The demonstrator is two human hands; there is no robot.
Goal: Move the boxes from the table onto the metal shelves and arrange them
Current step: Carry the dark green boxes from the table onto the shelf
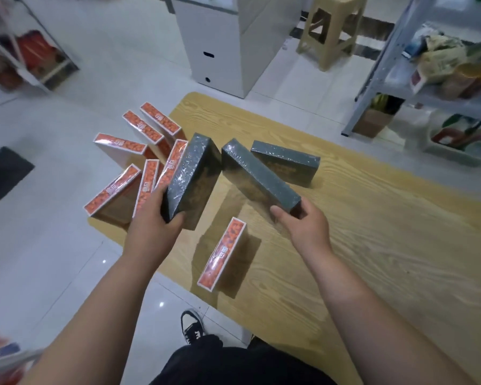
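One wood-grain worktop (372, 245) carries all the boxes, and one grey metal shelf unit (383, 65) with blurred packets stands on the floor past its far right side. Three dark green boxes, long, flat and glossy with clear wrap, sit toward the far edge. The left dark box (190, 176) and the right dark box (257, 176) are tilted, and the third dark box (286, 162) stands on its long side behind them. Seven smaller white boxes have narrow orange-printed faces. Six make a leaning cluster of orange boxes (120, 145) along the left edge, and one lone orange box (222, 251) stands near the front edge. Two hands hold boxes: the left hand (153, 215) grips the left dark box's near end, and the right hand (303, 220) grips the right one's.
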